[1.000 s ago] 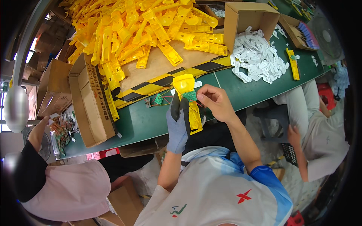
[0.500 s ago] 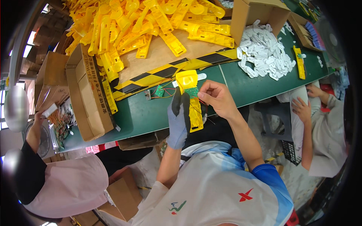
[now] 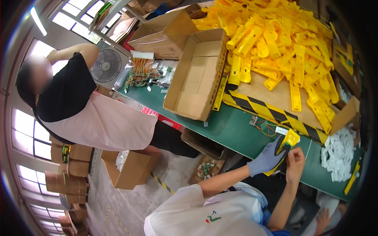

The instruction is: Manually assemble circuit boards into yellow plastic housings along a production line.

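My left hand (image 3: pixel 268 158), in a grey glove with dark fingertips, grips a yellow plastic housing (image 3: pixel 292 137) above the front edge of the green table. The housing's lower end shows below the glove. My bare right hand (image 3: pixel 295 162) is beside it, thumb and fingertips pinched together close to the housing. Whatever lies between those fingertips is too small to make out. Just past the housing, a small green circuit board (image 3: pixel 263 126) with thin red and dark wires rests on the table. A white oblong piece (image 3: pixel 281 130) shows right by the housing.
Yellow housings (image 3: pixel 271 39) are heaped on a board behind a black-and-yellow striped edge (image 3: pixel 271 113). White plastic parts (image 3: pixel 338 155) are piled at right. An open cardboard box (image 3: pixel 193 88) stands left of the heap, near wired boards (image 3: pixel 143 72). A co-worker (image 3: pixel 106 122) stands at left.
My view has swung left, so hands and table appear farther right. The left hand still holds the housing and the right stays pinched beside it. The co-worker at left has raised an arm.
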The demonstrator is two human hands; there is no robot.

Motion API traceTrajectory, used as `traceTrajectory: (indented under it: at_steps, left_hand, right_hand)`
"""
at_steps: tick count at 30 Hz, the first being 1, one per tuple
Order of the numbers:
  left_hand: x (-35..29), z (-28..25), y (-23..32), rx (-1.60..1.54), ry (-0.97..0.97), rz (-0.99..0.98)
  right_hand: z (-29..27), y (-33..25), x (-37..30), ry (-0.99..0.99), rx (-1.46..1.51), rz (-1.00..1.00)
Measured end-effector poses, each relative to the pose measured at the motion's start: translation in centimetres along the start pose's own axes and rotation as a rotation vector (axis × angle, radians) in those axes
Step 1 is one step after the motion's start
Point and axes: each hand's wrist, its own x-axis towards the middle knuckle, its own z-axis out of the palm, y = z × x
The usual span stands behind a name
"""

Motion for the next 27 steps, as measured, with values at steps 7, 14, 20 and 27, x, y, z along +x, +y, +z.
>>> traceTrajectory:
  at_steps: [7, 14, 20, 27]
  left_hand:
    - [2.5, 0.8, -4.0, -0.26, -0.048, -0.073]
    - [2.5, -1.9, -5.1, -0.42, 0.109, -0.231]
    - [3.1, -1.4, -3.3, -0.445, -0.022, -0.266]
    - [2.9, -0.5, -2.3, -0.384, 0.012, -0.209]
  right_hand:
    - [0.7, 0.2, 0.7, 0.098, -0.081, 0.006]
    - [2.4, -0.5, 3.1, -0.052, -0.194, 0.043]
    - [1.5, -3.4, 2.8, -0.119, -0.337, 0.092]
    - [0.8, -1.9, 2.8, -0.131, -0.311, 0.035]
